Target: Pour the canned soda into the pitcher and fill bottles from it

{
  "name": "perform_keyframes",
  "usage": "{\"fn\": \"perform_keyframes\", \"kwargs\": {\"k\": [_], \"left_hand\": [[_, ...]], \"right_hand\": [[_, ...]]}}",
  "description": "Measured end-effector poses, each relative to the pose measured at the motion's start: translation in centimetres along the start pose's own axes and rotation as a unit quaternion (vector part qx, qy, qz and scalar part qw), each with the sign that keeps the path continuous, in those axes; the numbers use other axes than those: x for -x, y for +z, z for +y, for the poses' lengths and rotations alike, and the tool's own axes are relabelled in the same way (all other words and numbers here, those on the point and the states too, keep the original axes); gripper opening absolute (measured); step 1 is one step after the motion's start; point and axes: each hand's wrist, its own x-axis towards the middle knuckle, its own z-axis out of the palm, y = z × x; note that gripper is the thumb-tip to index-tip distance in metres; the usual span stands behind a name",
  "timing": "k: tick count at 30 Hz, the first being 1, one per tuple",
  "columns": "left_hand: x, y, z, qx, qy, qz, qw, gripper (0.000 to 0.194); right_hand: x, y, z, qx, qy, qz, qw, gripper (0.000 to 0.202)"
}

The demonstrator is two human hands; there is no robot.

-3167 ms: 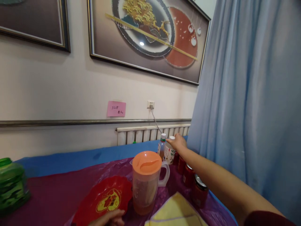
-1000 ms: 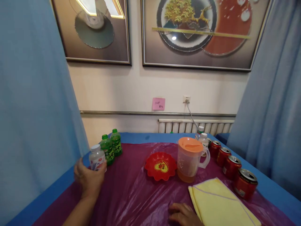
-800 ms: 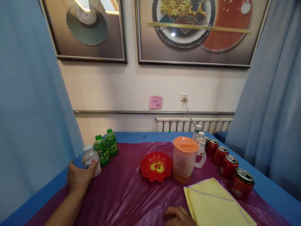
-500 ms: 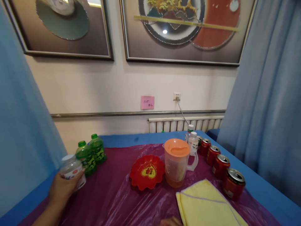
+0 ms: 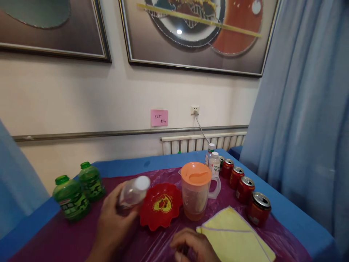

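Yellow cloth (image 5: pixel 234 233), folded, lies flat at near right on the purple plastic sheet (image 5: pixel 54 236). Right hand (image 5: pixel 195 245) just beside its left edge: fingers half-curled, nothing visible in it. Left hand (image 5: pixel 114 218) grasps a white-capped bottle (image 5: pixel 131 194) round the body, fingers behind and thumb in front; presumably a body grip because it leaves the cap free. Bottle is tipped, cap to the right, its top overlapping the left rim of the red scalloped plate (image 5: pixel 174 193) in view; contact cannot be judged. Two green bottles (image 5: pixel 71 200) stand at left. Orange-lidded pitcher (image 5: pixel 195 198) stands beyond the cloth, handle to the right, likely handy for right-hand use. Red drink cans (image 5: pixel 259 209) run in a row along the right side, probably to keep the middle workable; two white-capped bottles (image 5: pixel 215 163) stand behind the pitcher. Versus 0.5 s ago: bottle was upright beside the green pair, now carried toward the plate; right hand shows more fully. Plate, pitcher and cans keep their arrangement.
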Motion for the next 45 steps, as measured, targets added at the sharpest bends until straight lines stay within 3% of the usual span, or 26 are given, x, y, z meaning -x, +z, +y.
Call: {"fn": "perform_keyframes", "kwargs": {"k": [2, 5, 8, 12, 16, 19, 26, 29, 33, 38, 41, 43, 45], "left_hand": [[-0.3, 2.1, 1.9, 0.016, 0.12, 0.029, 0.992, 0.059], [-0.4, 4.5, 2.8, 0.023, 0.242, 0.076, 0.967, 0.055], [0.2, 5.6, 2.6, 0.022, 0.3, 0.1, 0.948, 0.052], [1.4, 5.7, 1.5, 0.005, 0.336, 0.112, 0.935, 0.045], [2.3, 5.6, 0.3, -0.006, 0.337, 0.089, 0.937, 0.04], [2.5, 5.9, -0.2, -0.001, 0.33, 0.07, 0.941, 0.039], [2.7, 5.8, 0.9, 0.021, 0.308, 0.058, 0.95, 0.04], [2.8, 5.5, 1.2, 0.028, 0.31, 0.057, 0.949, 0.042], [2.7, 5.2, 1.1, 0.026, 0.323, 0.05, 0.945, 0.04], [2.7, 5.2, 1.0, 0.028, 0.312, 0.036, 0.949, 0.04], [2.7, 5.4, 0.7, 0.031, 0.306, 0.025, 0.951, 0.046], [2.7, 5.6, 0.4, 0.04, 0.288, 0.026, 0.956, 0.051], [2.8, 5.9, 0.2, 0.061, 0.249, 0.012, 0.967, 0.055]], "right_hand": [[-2.0, -0.6, -1.8, 0.025, 0.021, 0.047, 0.998, 0.025], [-4.5, -1.3, -3.6, 0.04, 0.057, 0.114, 0.991, 0.042], [-6.0, -1.8, -4.2, 0.065, 0.086, 0.148, 0.983, 0.049], [-6.9, -2.1, -4.0, 0.13, 0.116, 0.139, 0.975, 0.035], [-6.9, -1.5, -3.4, 0.111, 0.091, 0.106, 0.984, 0.021], [-6.6, -1.0, -2.4, 0.104, 0.079, 0.114, 0.985, 0.017], [-5.5, -0.6, -1.5, 0.236, -0.085, 0.149, 0.957, 0.049], [-5.2, -0.5, -1.9, 0.221, -0.053, 0.154, 0.961, 0.06], [-5.2, -1.0, -2.0, 0.241, -0.005, 0.126, 0.962, 0.039], [-5.0, -2.2, -1.8, 0.316, -0.106, 0.102, 0.937, 0.044], [-4.3, -2.8, -1.0, 0.352, -0.163, 0.127, 0.913, 0.05], [-3.5, -3.0, -0.3, 0.349, -0.16, 0.148, 0.912, 0.05], [-2.5, -3.0, 0.5, 0.327, -0.114, 0.136, 0.928, 0.046]]}}
